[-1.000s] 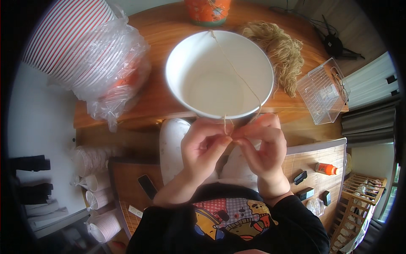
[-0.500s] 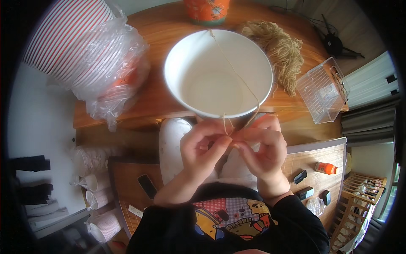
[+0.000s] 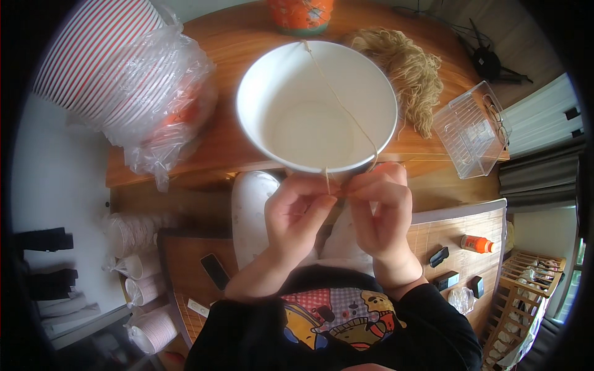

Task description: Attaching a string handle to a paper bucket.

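A large white paper bucket [image 3: 291,139] stands open-topped at the table's near edge. A thin tan string [image 3: 342,104] is fixed at its far rim and runs across the mouth, over the near right rim, down to my fingers. Just below the near rim, my left hand [image 3: 299,207] pinches the string where it hangs from a hole there. Close beside it, my right hand [image 3: 385,207] has its fingers curled and pinched on the string coming over the rim. The fingertips nearly meet; the exact crossing of the string is hidden between them.
Stacked striped buckets [image 3: 102,65] in clear plastic stand at left. A bundle of tan strings [image 3: 402,68], an orange bucket [image 3: 301,15] and a clear plastic box [image 3: 470,133] are on the table [image 3: 216,28]. An orange bottle [image 3: 476,243] and a phone [image 3: 214,271] lie lower down.
My right hand has shifted slightly up and its fingers have curled in more. The string loop under the near rim is now drawn narrower between my fingers.
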{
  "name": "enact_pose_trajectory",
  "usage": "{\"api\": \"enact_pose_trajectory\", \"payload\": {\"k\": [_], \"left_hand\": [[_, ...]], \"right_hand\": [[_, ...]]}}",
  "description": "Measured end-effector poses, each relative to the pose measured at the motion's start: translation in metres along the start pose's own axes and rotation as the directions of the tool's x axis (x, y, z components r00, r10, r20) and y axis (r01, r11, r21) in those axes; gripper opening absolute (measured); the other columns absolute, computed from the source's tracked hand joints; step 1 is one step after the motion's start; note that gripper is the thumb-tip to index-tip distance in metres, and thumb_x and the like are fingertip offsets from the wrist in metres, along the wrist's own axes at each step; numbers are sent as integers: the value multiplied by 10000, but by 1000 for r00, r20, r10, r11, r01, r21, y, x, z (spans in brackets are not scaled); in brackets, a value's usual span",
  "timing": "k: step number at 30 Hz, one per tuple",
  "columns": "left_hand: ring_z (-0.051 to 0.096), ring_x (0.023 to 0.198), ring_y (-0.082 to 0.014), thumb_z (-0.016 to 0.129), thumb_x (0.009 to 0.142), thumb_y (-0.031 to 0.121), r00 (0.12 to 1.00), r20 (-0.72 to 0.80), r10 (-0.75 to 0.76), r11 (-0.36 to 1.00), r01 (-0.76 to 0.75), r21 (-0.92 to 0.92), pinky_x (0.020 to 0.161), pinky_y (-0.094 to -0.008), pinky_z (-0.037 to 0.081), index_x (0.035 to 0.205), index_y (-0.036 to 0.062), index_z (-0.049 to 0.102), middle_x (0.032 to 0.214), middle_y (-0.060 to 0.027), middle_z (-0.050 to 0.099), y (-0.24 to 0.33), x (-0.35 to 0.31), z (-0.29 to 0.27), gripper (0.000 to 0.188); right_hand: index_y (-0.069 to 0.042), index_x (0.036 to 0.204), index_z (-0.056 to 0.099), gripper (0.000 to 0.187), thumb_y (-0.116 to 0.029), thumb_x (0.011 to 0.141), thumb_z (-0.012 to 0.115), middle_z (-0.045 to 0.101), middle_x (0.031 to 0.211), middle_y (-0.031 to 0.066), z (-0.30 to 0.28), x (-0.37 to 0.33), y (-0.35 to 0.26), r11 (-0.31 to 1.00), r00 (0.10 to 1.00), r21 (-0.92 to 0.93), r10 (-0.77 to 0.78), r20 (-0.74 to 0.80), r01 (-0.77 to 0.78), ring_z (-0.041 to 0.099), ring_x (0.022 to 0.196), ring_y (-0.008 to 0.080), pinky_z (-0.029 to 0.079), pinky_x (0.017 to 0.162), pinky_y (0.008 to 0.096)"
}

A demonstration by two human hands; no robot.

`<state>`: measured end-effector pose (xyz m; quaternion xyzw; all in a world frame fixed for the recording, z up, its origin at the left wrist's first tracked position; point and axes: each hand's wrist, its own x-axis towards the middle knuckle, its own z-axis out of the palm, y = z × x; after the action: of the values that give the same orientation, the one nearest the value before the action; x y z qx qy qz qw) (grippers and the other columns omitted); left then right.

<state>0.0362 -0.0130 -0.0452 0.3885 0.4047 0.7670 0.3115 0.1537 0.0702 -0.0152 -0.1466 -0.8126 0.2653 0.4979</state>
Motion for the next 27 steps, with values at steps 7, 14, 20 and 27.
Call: {"api": "enact_pose_trajectory", "payload": {"k": [7,14,20,27], "left_hand": [[610,824,-131,629,923,102,1000,-3,-14,1000,14,-8,609,-238,487,1023,-1,584,984,-88,638,0,-1,2,151],[603,832,-126,640,915,104,997,-29,-68,996,67,-51,707,-250,485,1046,-4,583,994,-77,642,-1,-1,1,179],[605,847,-117,662,902,103,987,-71,-143,980,131,-152,751,-245,480,1030,-10,601,976,-66,655,2,-2,2,181],[638,902,-144,641,896,18,988,-53,-142,959,125,-255,822,-254,514,1069,-25,602,958,-96,668,1,-1,3,183]], "right_hand": [[-94,1003,485,364,95,749,666,648,841,22,5,-1,3,999,999,35,20,-27,-19,525,762,209,350,800,362],[-88,978,513,357,39,726,733,650,832,21,4,-5,4,998,997,26,59,-42,-58,528,769,210,356,772,351],[-90,892,559,321,-42,685,799,653,836,18,1,-4,3,998,994,64,17,-106,-10,530,783,224,390,738,365],[-94,854,712,298,-71,588,844,627,828,-4,-1,-1,0,990,993,-133,-63,-95,50,523,745,180,398,691,313]]}}
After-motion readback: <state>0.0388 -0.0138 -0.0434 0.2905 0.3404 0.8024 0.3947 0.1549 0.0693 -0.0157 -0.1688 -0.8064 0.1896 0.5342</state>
